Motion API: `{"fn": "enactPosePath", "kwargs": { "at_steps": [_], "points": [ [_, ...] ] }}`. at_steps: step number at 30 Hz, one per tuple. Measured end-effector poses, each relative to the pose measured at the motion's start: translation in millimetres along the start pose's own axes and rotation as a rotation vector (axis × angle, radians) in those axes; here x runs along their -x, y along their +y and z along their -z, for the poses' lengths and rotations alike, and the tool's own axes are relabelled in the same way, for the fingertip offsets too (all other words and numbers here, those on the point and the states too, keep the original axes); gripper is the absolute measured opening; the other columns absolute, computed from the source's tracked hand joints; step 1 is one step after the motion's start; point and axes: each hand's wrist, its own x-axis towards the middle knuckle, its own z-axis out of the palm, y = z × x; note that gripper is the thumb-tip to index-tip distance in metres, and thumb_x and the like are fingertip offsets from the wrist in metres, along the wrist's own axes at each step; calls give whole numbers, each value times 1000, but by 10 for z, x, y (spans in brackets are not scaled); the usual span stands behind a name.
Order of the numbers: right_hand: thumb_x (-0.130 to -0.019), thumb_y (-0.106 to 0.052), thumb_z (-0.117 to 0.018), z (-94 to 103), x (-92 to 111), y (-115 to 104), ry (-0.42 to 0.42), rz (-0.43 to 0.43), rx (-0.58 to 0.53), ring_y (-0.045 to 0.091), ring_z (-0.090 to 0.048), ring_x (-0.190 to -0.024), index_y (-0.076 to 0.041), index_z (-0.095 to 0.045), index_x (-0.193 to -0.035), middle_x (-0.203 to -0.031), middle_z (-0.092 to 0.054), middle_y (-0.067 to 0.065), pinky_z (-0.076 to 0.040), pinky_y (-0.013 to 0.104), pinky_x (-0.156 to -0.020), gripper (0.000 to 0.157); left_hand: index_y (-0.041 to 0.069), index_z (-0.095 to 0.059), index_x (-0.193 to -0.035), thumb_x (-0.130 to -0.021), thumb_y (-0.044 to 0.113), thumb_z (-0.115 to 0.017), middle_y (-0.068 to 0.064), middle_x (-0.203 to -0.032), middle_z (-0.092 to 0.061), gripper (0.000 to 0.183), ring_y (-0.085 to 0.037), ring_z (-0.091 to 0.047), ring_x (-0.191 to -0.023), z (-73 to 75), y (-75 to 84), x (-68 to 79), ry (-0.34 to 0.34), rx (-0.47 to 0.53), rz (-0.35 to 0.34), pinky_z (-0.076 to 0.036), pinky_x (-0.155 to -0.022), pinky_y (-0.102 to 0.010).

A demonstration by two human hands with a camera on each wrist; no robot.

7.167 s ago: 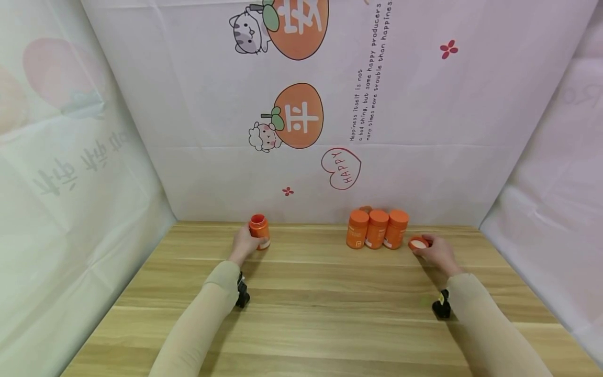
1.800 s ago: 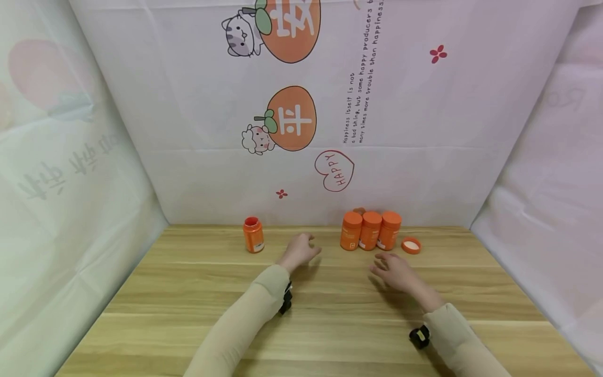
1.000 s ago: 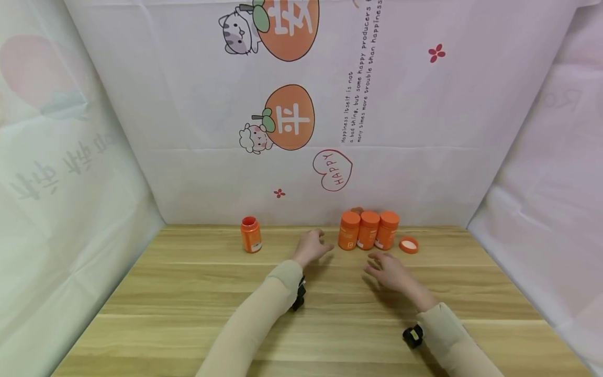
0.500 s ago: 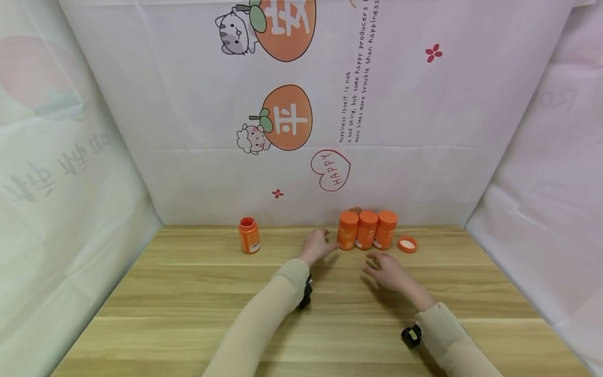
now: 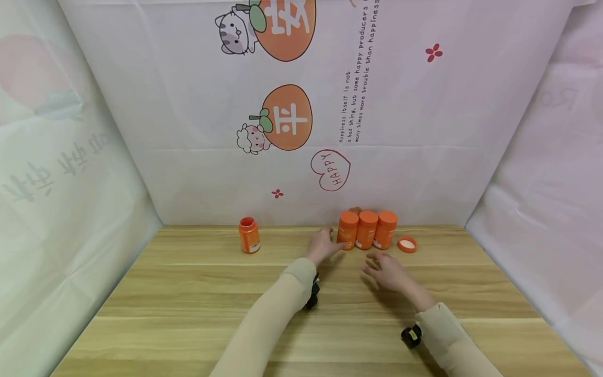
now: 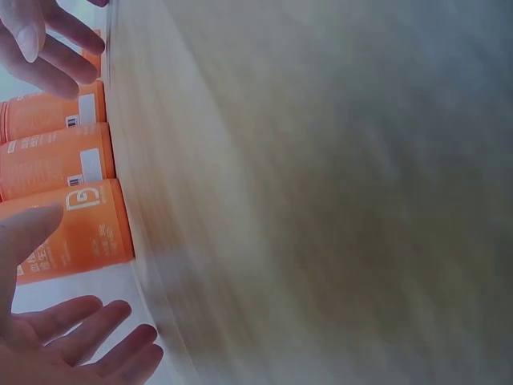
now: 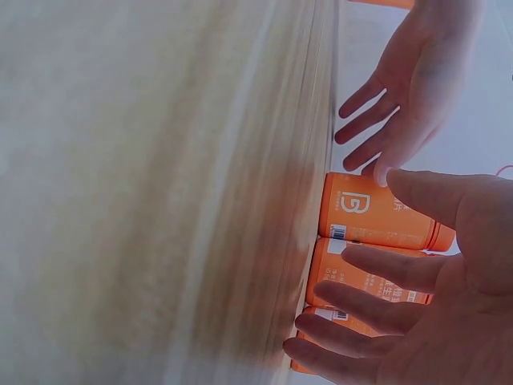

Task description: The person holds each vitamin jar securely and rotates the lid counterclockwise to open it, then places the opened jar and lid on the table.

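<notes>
Three capped orange jars stand upright in a row at the table's back: a left jar (image 5: 347, 230), a middle jar (image 5: 366, 231) and a right jar (image 5: 386, 230). My left hand (image 5: 322, 246) is at the left jar's left side, thumb in front of its label and fingers spread beside it; in the left wrist view the fingers (image 6: 96, 333) are apart from the jar. My right hand (image 5: 388, 272) hovers in front of the row, fingers loosely bent around nothing. An uncapped orange jar (image 5: 249, 238) stands farther left. Its matching orange lid (image 5: 407, 244) lies inside-up right of the row.
A wood-grain table (image 5: 358, 330) spans the view, with a printed white cloth (image 5: 212, 178) hanging behind it and plain side cloths at both edges. A small brownish-orange round patch (image 5: 355, 209) shows behind the row. Each wrist wears a black camera (image 5: 412, 336).
Earlier, my left hand held the uncapped jar and my right hand the lid; both were released. The left hand then moved right to the left jar. The right hand moved left and now stays still.
</notes>
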Motion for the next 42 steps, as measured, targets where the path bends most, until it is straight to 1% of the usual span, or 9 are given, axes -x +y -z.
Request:
{"fn": "enactPosePath", "kwargs": {
  "at_steps": [3, 8, 16, 22, 28, 32, 36, 42],
  "points": [
    [-94, -29, -57, 2, -2, -4, 1, 7, 3, 44, -50, -116, 6, -54, -126, -124, -55, 29, -41, 56, -95, 48, 4, -49, -135, -83, 41, -71, -14, -132, -56, 67, -28, -54, -120, -17, 17, -4, 5, -3, 3, -45, -98, -41],
    [-94, -30, -57, 0, -6, 0, 1, 10, 4, 44, -50, -117, 6, -54, -127, -125, -55, 29, -41, 56, -96, 49, 3, -48, -135, -84, 38, -71, -13, -133, -55, 66, -28, -53, -121, -48, 40, -11, 15, 10, -18, -44, -99, -41],
    [-94, -33, -56, -1, -1, 15, -10, 0, -7, 45, -48, -119, 5, -53, -128, -127, -53, 30, -40, 56, -97, 51, 2, -47, -136, -83, 36, -72, -15, -134, -55, 68, -28, -53, -121, -79, 58, -22, 19, 70, -26, -43, -100, -42],
    [-94, -32, -56, 6, 6, 12, -4, 3, -2, 45, -49, -118, 6, -53, -127, -126, -54, 29, -40, 56, -96, 50, 4, -47, -136, -83, 36, -72, -14, -133, -55, 66, -27, -54, -120, -103, 46, -51, 25, 105, -17, -44, -99, -42],
    [-94, -30, -57, 17, 17, -6, -2, 3, 5, 44, -50, -116, 6, -54, -126, -124, -55, 29, -41, 56, -95, 49, 8, -53, -130, -82, 35, -74, -11, -127, -60, 59, -25, -56, -116, -129, 53, -74, 23, 138, -27, -44, -97, -41],
    [-95, -29, -56, 26, 27, -14, 0, 6, 3, 45, -50, -116, 7, -54, -126, -124, -55, 29, -41, 56, -95, 48, 7, -55, -124, -82, 33, -74, -10, -121, -62, 53, -24, -59, -110, -155, 64, -81, 23, 159, -42, -46, -95, -40],
    [-94, -28, -57, 35, 32, -19, 3, 15, 1, 45, -50, -116, 7, -53, -126, -124, -55, 30, -41, 56, -95, 48, 7, -55, -124, -83, 31, -73, -9, -121, -62, 51, -23, -58, -111, -163, 69, -81, 19, 194, -28, -46, -96, -40],
    [-95, -29, -56, 38, 38, -18, -6, 9, -6, 45, -50, -116, 7, -53, -127, -125, -54, 29, -42, 55, -94, 48, 8, -57, -124, -83, 34, -72, -9, -122, -62, 51, -23, -58, -111, -160, 68, -76, 29, 197, -13, -47, -94, -39]
  ]
}}
